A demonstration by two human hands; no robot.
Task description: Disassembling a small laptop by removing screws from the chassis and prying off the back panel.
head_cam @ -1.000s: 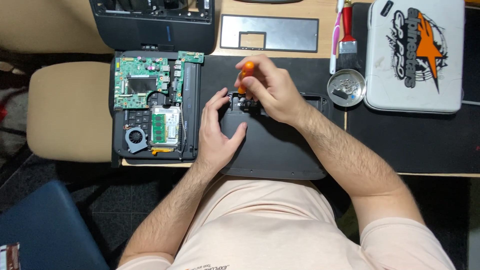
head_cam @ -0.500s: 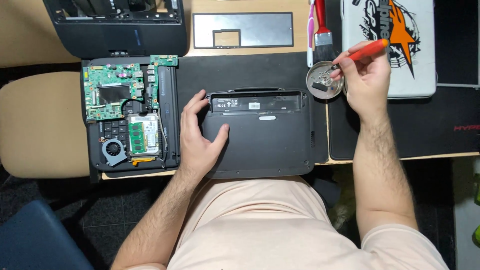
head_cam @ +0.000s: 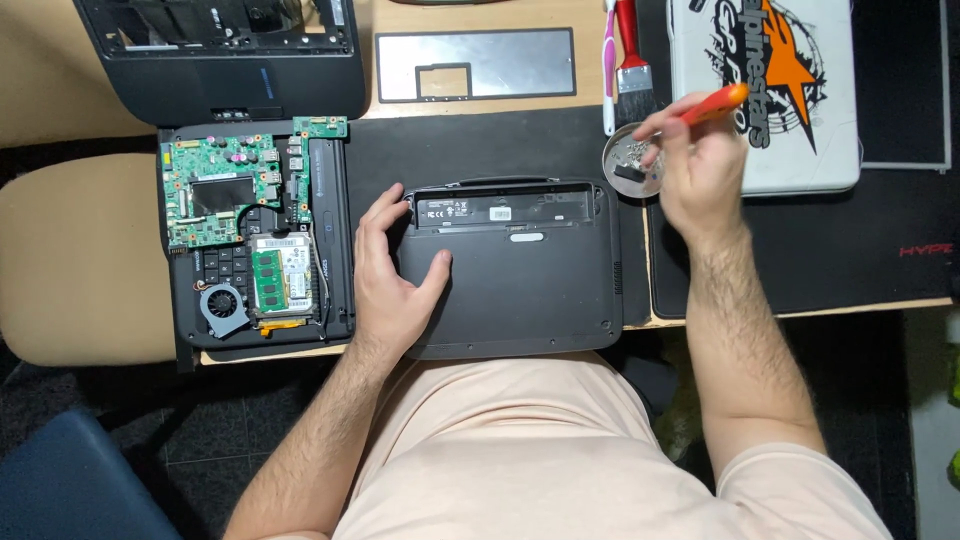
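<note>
Resting flat on the black plastic laptop base (head_cam: 510, 270), the left hand (head_cam: 385, 275) has its fingers spread along the casing's left edge, the thumb stretched out across the lid surface. The right hand (head_cam: 695, 165) is up and to the right of it, fingers pinched around a screwdriver with an orange handle (head_cam: 715, 103), and their tips hang over the small round metal dish (head_cam: 632, 160) that sits just beside the casing's far right corner. Whether a screw is between those fingertips cannot be told — they blur together there. To do this well, I would judge, the tip should come low over the dish before anything is let go, so a small part drops among the others and does not bounce onto the black desk mat (head_cam: 800, 250); the left palm should keep the casing from sliding.

Beyond the left fingers lies an opened laptop chassis with a green circuit board (head_cam: 235, 195) and a small fan. Past the dish stand a red-handled brush (head_cam: 630, 60) and a white rectangular case with an orange star design (head_cam: 770, 90), cut off at the top. The dish's contents are too small to make out, and the casing's near edge is hidden against the person's shirt
</note>
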